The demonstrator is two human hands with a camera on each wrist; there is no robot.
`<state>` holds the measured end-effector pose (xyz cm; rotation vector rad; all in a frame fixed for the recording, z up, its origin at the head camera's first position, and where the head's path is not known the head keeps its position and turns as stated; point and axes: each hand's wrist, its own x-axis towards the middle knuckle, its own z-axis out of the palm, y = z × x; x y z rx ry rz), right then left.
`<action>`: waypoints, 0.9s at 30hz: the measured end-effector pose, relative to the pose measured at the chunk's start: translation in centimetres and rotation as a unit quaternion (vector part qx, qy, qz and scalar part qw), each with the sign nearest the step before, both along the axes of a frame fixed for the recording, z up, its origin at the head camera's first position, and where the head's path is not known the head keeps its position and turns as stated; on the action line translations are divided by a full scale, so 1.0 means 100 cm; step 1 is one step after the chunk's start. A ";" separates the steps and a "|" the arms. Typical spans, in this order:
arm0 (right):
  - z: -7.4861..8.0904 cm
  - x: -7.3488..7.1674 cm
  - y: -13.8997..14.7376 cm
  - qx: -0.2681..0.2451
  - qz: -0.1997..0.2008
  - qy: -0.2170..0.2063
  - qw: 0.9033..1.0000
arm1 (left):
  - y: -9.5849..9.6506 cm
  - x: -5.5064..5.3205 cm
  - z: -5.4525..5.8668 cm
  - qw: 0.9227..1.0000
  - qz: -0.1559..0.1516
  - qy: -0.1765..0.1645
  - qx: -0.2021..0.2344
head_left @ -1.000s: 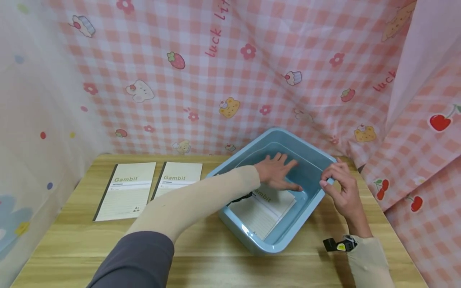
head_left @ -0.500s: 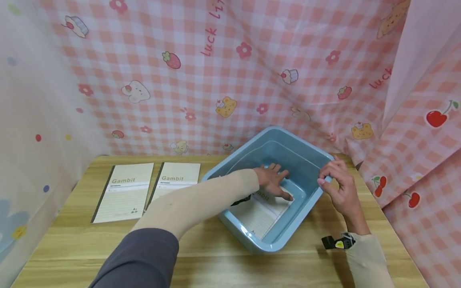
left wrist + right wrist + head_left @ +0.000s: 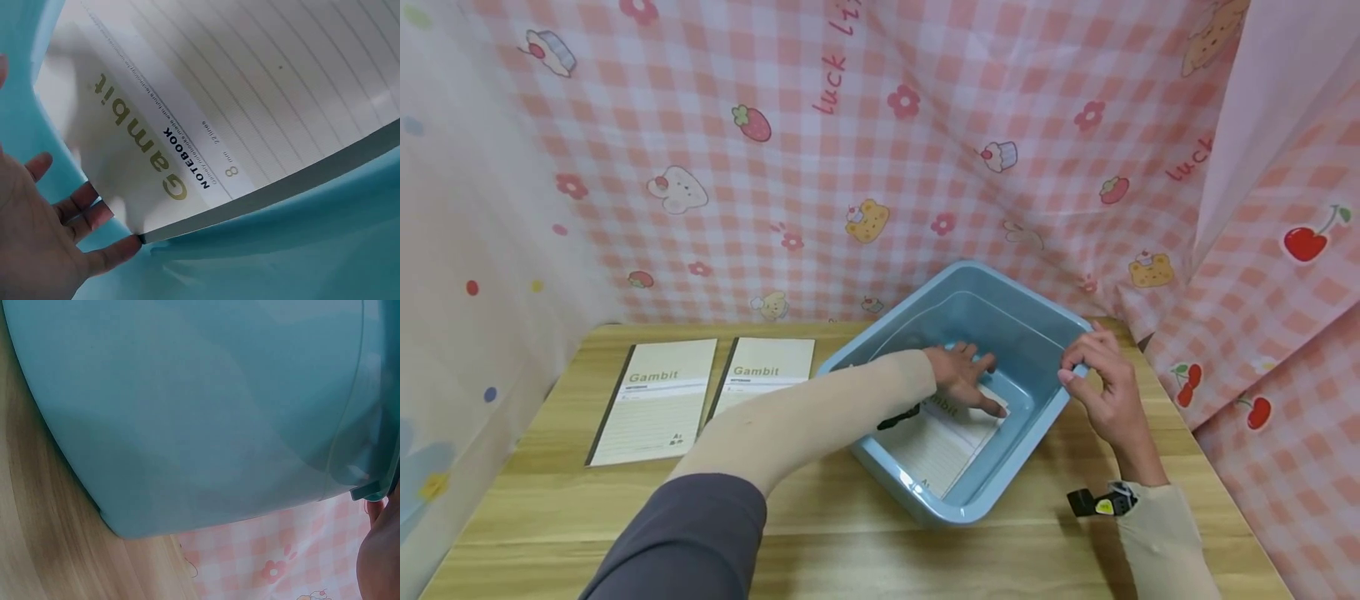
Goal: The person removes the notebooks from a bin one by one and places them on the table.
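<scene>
A blue plastic basin [image 3: 1022, 342] stands tilted at an angle on the table, with a cream Gambit notebook [image 3: 943, 442] lying inside it. My left hand [image 3: 966, 379] reaches down into the basin, fingers spread, at the notebook's top end. In the left wrist view, its fingertips [image 3: 128, 247] touch the notebook's top edge near the dark spine. At the basin's right corner, my right hand [image 3: 1108, 392] grips the rim, fingers over it and thumb at the side. The right wrist view shows mostly the basin's outer wall [image 3: 187, 425]; only part of that hand appears.
Two similar Gambit notebooks lie at the table's left: a left one [image 3: 655, 400] and a right one [image 3: 767, 367] partly covered by my left sleeve [image 3: 805, 417]. A pink checked curtain [image 3: 737, 208] hangs behind the wooden table [image 3: 850, 550].
My left hand has moved down and slightly nearer to me inside the basin, onto the notebook's top end. The right hand keeps its grip on the rim. The head view has shifted slightly.
</scene>
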<state>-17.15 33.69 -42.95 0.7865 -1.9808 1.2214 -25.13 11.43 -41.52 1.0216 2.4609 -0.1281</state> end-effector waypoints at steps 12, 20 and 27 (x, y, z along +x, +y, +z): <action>0.001 0.001 -0.001 0.003 -0.004 -0.007 1.000 | 0.003 -0.002 0.004 1.000 -0.002 0.011 -0.006; 0.001 0.001 0.000 0.004 -0.002 -0.011 1.000 | 0.004 0.002 0.006 1.000 0.003 0.004 -0.006; 0.001 0.002 -0.001 0.006 -0.008 -0.021 1.000 | 0.000 0.011 0.011 1.000 0.011 0.011 -0.005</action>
